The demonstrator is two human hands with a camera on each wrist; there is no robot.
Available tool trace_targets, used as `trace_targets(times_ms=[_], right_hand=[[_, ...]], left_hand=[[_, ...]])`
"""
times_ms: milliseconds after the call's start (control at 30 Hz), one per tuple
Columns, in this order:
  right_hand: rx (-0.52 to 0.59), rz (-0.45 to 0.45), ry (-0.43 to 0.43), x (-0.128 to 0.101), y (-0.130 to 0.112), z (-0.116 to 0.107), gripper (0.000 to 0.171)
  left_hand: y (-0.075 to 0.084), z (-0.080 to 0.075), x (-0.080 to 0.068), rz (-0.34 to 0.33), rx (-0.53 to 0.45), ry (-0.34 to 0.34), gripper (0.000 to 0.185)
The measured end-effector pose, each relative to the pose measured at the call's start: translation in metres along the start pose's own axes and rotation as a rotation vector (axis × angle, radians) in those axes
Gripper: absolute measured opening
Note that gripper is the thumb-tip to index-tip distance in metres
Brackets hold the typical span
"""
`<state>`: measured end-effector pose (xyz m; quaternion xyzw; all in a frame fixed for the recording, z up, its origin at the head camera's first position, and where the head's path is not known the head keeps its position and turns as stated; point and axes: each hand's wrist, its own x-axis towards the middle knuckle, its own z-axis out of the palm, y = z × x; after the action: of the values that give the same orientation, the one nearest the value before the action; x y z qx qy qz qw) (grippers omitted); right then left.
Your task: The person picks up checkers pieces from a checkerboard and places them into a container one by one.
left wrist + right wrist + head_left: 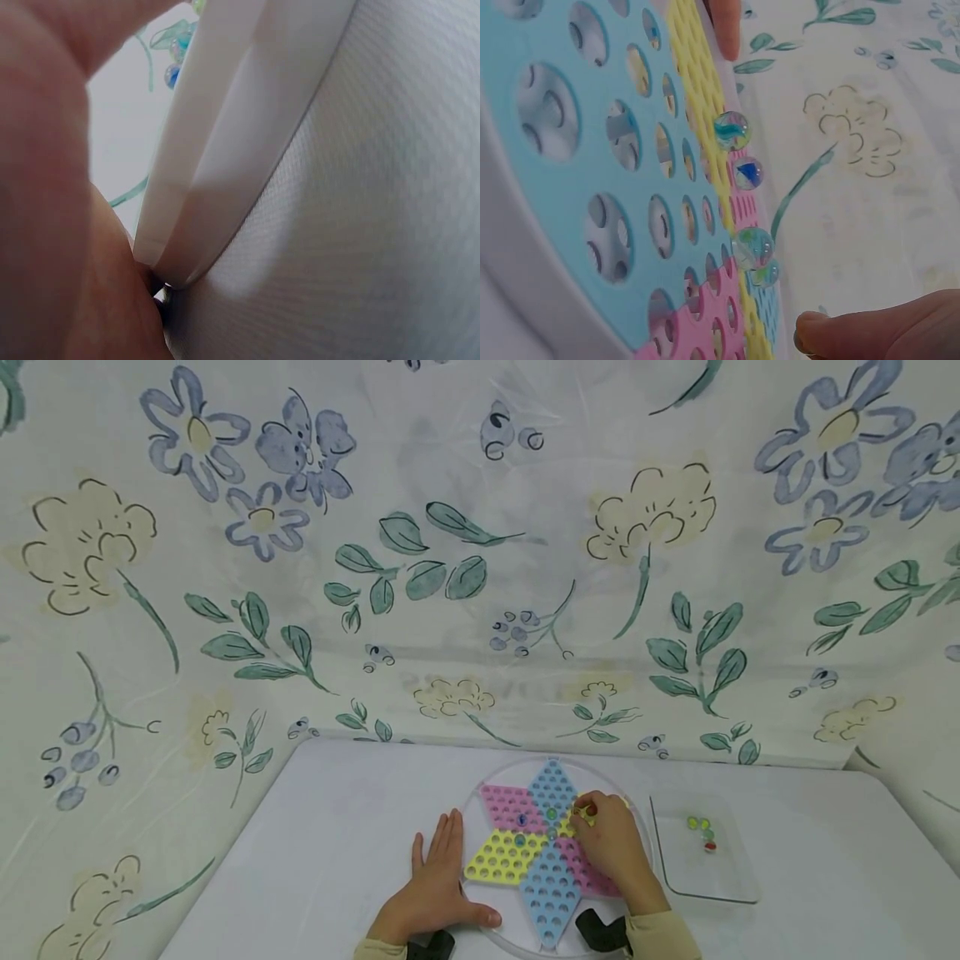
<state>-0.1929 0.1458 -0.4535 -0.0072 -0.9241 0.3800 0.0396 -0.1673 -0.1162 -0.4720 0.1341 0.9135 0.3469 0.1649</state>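
Note:
A round Chinese checkers board (550,893) with a blue, pink and yellow star lies on the white table. My left hand (438,885) rests at its left edge, fingers straight and thumb along the white rim (217,127). Over the right yellow section, my right hand (611,835) bends its fingers down close to the holes. Its thumb (877,326) shows in the right wrist view; I cannot tell whether a marble is between the fingertips. Several glass marbles sit near the star's middle, among them a blue one (748,173) and a teal-swirled one (731,130).
Right of the board stands a clear shallow tray (712,897) holding several marbles, including yellow-green ones (692,822) and a red-and-white one (710,847). A flower-printed cloth (450,635) hangs behind the table (337,810). Black wrist cameras (600,931) sit at both cuffs.

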Motion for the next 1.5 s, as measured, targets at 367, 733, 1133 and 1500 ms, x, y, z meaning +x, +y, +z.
trace_targets(times_ms=[367,733,1133,1500], right_hand=[[0.007,-0.025,0.043,-0.005,-0.003,-0.002,0.016],[0.016,0.005,0.060,-0.012,-0.010,-0.008,0.017],[0.039,0.047,0.043,-0.016,-0.013,-0.023,0.018],[0.031,0.054,0.058,-0.019,-0.008,-0.033,0.021]], left_hand=[[0.000,0.001,-0.001,-0.017,0.023,-0.008,0.147],[-0.002,0.001,0.001,-0.023,0.030,-0.011,0.147],[-0.002,0.001,0.002,-0.021,0.032,-0.006,0.147],[-0.002,0.001,0.003,-0.015,0.021,-0.008,0.147]])
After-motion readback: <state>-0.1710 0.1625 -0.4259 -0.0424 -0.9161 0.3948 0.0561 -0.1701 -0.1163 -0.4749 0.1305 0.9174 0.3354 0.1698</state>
